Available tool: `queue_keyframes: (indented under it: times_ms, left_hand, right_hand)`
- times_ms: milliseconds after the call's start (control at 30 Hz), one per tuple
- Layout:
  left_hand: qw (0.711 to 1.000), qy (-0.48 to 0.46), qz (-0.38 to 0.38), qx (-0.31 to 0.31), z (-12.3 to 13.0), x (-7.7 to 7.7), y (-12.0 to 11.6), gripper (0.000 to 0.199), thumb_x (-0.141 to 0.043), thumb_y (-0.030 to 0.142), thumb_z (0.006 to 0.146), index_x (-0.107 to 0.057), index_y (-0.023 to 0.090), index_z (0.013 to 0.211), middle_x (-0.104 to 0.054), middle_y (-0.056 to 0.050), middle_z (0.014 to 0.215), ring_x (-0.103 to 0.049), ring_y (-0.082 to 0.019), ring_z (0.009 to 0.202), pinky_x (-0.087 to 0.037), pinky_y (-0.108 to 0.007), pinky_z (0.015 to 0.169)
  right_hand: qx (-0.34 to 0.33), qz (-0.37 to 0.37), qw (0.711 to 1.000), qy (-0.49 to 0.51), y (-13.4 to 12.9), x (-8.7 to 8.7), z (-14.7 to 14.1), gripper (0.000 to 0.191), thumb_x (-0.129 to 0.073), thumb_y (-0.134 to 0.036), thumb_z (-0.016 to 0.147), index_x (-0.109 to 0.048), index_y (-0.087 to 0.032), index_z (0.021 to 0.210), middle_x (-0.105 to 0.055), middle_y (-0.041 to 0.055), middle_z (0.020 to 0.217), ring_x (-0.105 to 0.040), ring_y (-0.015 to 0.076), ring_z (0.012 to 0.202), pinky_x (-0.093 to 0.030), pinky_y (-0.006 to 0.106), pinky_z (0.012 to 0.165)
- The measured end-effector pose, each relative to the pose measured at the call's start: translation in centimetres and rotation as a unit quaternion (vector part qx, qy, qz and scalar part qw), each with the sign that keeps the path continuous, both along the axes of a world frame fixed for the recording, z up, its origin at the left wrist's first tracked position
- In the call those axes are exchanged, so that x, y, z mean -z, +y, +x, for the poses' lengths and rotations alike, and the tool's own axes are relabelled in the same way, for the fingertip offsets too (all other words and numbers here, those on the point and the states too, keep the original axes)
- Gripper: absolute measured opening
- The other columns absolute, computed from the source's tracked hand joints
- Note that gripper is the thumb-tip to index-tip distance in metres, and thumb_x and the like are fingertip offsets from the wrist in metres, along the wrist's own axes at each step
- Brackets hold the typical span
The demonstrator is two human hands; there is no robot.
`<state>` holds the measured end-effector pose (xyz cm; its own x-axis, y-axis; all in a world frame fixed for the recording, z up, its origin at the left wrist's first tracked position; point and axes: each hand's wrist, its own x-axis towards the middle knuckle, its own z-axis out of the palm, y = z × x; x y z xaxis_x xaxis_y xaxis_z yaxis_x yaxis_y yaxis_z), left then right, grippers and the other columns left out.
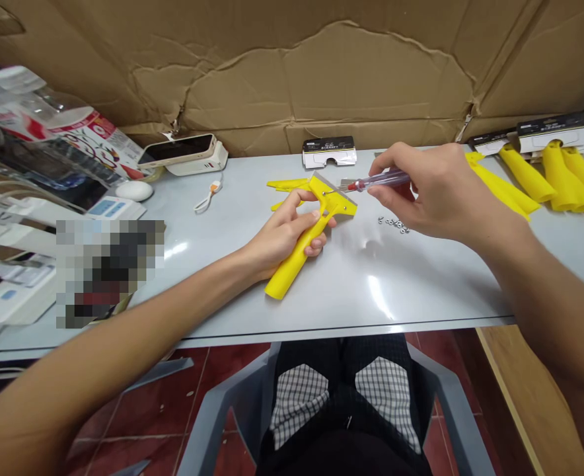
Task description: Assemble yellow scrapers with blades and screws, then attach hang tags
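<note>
My left hand [292,231] is wrapped round the neck of a yellow scraper [294,264], whose handle slants down toward the table's front edge. A metal blade lies along the scraper's wide head, and a screw shows at its right side. Between the thumb and fingers of my right hand [421,188] is a screwdriver [384,180] with a clear purplish handle. Its shaft points left, and the tip meets the left side of the scraper head. Several small screws [396,225] lie loose on the table below my right hand. Behind the scraper lies another yellow piece [287,185], partly hidden.
Several yellow scrapers [527,175] lie at the right, near black-and-white packaging [552,132]. Another black-and-white package [329,152] stands by the cardboard wall [322,79]. Toward the left are a phone [178,151], a short white cable [207,197], a mouse [134,191] and bottles [19,82].
</note>
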<state>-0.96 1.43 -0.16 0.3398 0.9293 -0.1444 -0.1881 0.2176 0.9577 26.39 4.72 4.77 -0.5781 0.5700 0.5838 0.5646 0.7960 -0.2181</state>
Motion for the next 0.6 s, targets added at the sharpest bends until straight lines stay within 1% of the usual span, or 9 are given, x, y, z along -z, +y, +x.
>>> queue_keyframes:
  times_ms: [200, 333, 467, 533, 600]
  left_hand:
    - [1.0, 0.007, -0.001, 0.003, 0.01, -0.01, -0.06, 0.034, -0.072, 0.024, 0.103, -0.045, 0.027, 0.122, -0.077, -0.004, 0.1, -0.057, -0.008, 0.055, -0.044, -0.022, 0.054]
    - [1.0, 0.011, 0.002, 0.005, 0.01, 0.07, -0.06, 0.036, -0.074, 0.026, 0.103, -0.044, 0.027, 0.122, -0.076, -0.003, 0.1, -0.058, -0.008, 0.055, -0.044, -0.021, 0.054]
    - [1.0, 0.011, 0.0, 0.005, 0.0, 0.04, -0.03, 0.034, -0.073, 0.025, 0.104, -0.044, 0.027, 0.122, -0.077, -0.003, 0.1, -0.058, -0.008, 0.056, -0.045, -0.021, 0.054]
    - [1.0, 0.006, -0.005, 0.003, 0.0, 0.03, -0.01, 0.035, -0.073, 0.024, 0.104, -0.044, 0.027, 0.122, -0.077, -0.003, 0.1, -0.059, -0.008, 0.056, -0.045, -0.021, 0.054]
    - [1.0, 0.001, -0.008, 0.001, 0.03, 0.01, -0.02, 0.035, -0.075, 0.024, 0.103, -0.045, 0.027, 0.122, -0.076, -0.003, 0.1, -0.058, -0.008, 0.056, -0.044, -0.022, 0.053]
  right_hand:
    - [0.034, -0.01, 0.999, -0.024, -0.59, -0.48, -0.07, 0.017, -0.065, -0.032, 0.108, -0.075, -0.024, 0.118, -0.079, 0.0052, 0.082, -0.072, 0.0273, 0.075, -0.053, 0.042, 0.075]
    - [0.048, -0.009, 0.998, -0.031, -0.7, -0.44, -0.15, 0.019, -0.065, -0.037, 0.109, -0.077, -0.024, 0.117, -0.078, 0.0063, 0.083, -0.073, 0.0296, 0.077, -0.051, 0.043, 0.074]
    - [0.027, 0.011, 0.999, -0.02, -0.3, -0.04, -0.22, 0.017, -0.066, -0.037, 0.109, -0.078, -0.028, 0.116, -0.08, 0.0057, 0.088, -0.075, 0.0297, 0.084, -0.053, 0.043, 0.076]
    - [0.012, 0.023, 1.0, -0.015, -0.14, 0.04, -0.23, 0.014, -0.066, -0.036, 0.108, -0.078, -0.029, 0.113, -0.081, 0.0049, 0.089, -0.076, 0.0287, 0.086, -0.054, 0.042, 0.076]
    - [0.013, 0.034, 0.999, -0.015, -0.1, 0.04, -0.23, 0.013, -0.066, -0.035, 0.109, -0.078, -0.029, 0.109, -0.081, 0.0044, 0.088, -0.076, 0.028, 0.085, -0.053, 0.041, 0.074]
